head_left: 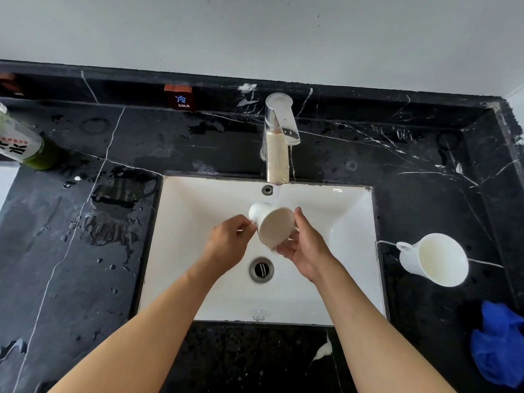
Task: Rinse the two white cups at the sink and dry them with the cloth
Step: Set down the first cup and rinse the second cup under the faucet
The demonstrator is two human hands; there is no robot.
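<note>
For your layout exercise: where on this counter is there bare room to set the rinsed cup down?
Bare though wet: the black marble counter left of the sink, below the green bottle. Crowded: the right side, with the second white cup and blue cloth.

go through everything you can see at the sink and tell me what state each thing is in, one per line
Faucet: running, water falling into the sink.
Cup in hands: tilted under the stream, held by both hands.
Left hand: gripping the cup's left side.
Right hand: supporting the cup from the right and below.
Second cup: on the counter right of the sink, untouched.
Blue cloth: crumpled, unused.
Sink: drain open.
Counter: wet, puddled left of the sink.
</note>
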